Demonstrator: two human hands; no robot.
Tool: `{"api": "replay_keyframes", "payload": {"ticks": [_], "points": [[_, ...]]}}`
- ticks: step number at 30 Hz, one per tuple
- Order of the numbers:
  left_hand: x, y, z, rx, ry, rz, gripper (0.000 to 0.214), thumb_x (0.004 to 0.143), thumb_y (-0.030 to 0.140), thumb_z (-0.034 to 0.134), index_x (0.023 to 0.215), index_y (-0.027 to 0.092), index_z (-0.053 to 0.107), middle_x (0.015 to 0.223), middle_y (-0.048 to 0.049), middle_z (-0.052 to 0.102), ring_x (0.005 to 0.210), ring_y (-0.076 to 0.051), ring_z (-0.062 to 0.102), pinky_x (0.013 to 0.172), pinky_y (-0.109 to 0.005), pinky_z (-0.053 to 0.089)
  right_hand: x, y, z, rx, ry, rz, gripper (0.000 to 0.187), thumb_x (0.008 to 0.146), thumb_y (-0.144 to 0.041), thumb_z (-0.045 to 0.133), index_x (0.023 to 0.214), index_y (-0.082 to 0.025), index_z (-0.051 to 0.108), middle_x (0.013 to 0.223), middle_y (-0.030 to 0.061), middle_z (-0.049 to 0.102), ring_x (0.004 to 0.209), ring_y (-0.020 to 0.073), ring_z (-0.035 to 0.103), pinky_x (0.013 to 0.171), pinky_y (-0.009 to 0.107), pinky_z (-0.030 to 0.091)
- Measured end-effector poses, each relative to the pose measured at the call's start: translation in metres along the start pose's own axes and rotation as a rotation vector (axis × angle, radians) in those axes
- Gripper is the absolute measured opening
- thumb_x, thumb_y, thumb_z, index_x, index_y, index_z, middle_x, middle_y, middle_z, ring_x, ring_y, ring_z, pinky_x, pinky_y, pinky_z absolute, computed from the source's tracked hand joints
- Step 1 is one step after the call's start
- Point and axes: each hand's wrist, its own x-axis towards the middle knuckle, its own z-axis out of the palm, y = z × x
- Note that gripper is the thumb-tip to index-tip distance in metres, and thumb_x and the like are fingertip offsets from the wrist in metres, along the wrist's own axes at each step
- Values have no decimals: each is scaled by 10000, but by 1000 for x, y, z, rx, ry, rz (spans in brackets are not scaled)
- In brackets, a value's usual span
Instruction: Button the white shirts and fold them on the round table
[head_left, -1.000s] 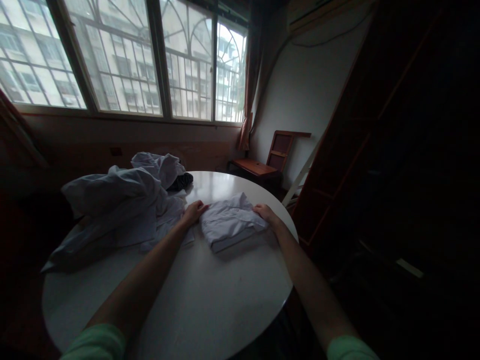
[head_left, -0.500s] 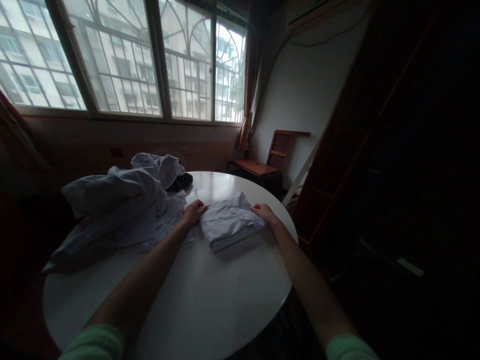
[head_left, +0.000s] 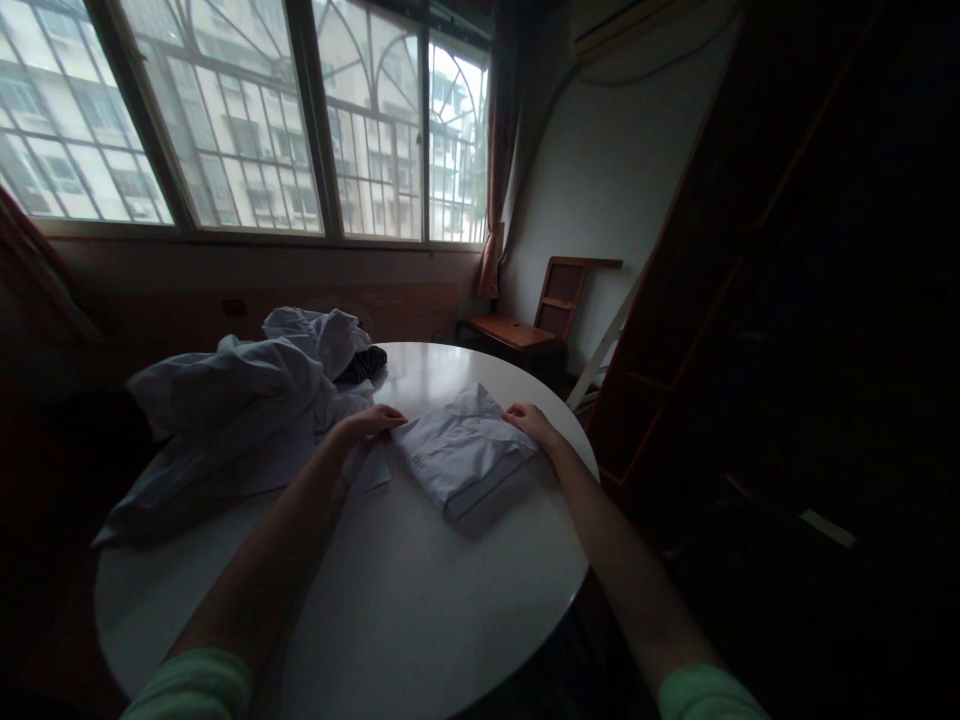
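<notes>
A folded white garment [head_left: 461,445], rumpled on top with a straight, flat greyish edge along its near side, lies on the round white table [head_left: 420,610]. At its far-left corner my left hand [head_left: 375,420] is closed, pinching the cloth between thumb and fingers. The far-right corner is gripped by my right hand [head_left: 528,420], also closed. What the flat greyish edge belongs to is hard to tell in the dim light.
A heap of loose white clothes [head_left: 247,400] covers the table's left side, with a dark striped cloth [head_left: 365,364] at its far end. Beyond the table are a wooden chair [head_left: 517,333] and barred windows [head_left: 375,130]. A dark wooden cabinet [head_left: 675,300] stands at the right.
The garment has turned slightly, its near corner swinging toward me and right. My left hand has shifted a little left with its corner; my right hand has stayed almost in place.
</notes>
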Motion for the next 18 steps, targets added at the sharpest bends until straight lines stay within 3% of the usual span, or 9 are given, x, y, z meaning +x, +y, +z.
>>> {"api": "replay_keyframes", "payload": {"ticks": [8,12,18], "points": [[7,-7,-7,65,-120,9,288,532,364,663,672,111,651,467,7,500,412,-74,382,391,-194,236,-3,-4,-1,39,-27,-23,127,695,-251,567,681,-140,629,690,26,648,656,133,565,587,207,403],[8,-7,0,68,-35,50,186,527,286,641,614,125,610,476,20,497,423,-77,401,405,-193,263,-4,-8,-1,48,-8,-31,105,682,-239,582,688,-141,621,683,19,639,666,131,562,604,209,410],[2,-7,9,-164,22,68,286,551,361,631,696,123,567,578,16,518,490,-80,431,447,-197,306,-5,-13,-1,14,15,-66,105,691,-242,567,675,-145,603,675,18,623,662,134,541,611,217,394]]}}
